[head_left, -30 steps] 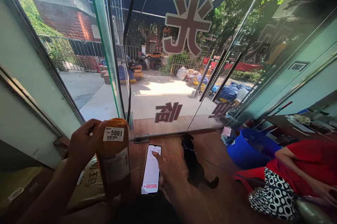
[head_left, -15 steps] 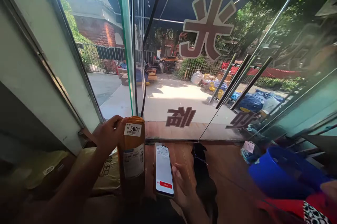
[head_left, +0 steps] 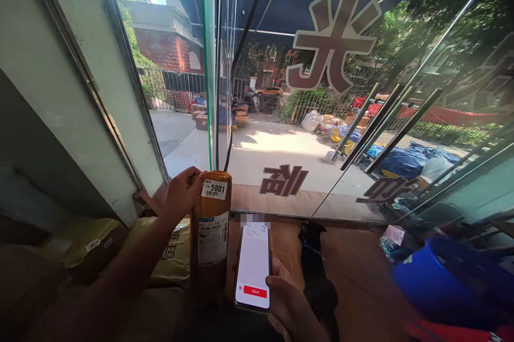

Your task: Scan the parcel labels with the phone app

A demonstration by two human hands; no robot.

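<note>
My left hand (head_left: pixel 183 192) is closed on the upper left side of a tall parcel (head_left: pixel 212 211) in orange-brown wrapping. The parcel stands upright, with a white label reading 5001 near its top and a larger printed shipping label below. My right hand (head_left: pixel 287 288) holds a smartphone (head_left: pixel 252 261) just right of the parcel, screen up. On the mostly white screen a red button shows near the bottom, and my right thumb lies at the button's right end. The fingers behind the phone are mostly hidden.
Yellow-wrapped parcels (head_left: pixel 174 248) lie at the left. A black dog (head_left: pixel 315 267) is on the wooden floor right of the phone, near a blue tub (head_left: pixel 436 272) and a small box (head_left: pixel 393 236). Glass doors (head_left: pixel 277 144) with long metal handles (head_left: pixel 371 128) stand ahead.
My right thumb has come down to the phone's red button. The view has turned slightly left. Another person's hand at the right edge is out of view now.
</note>
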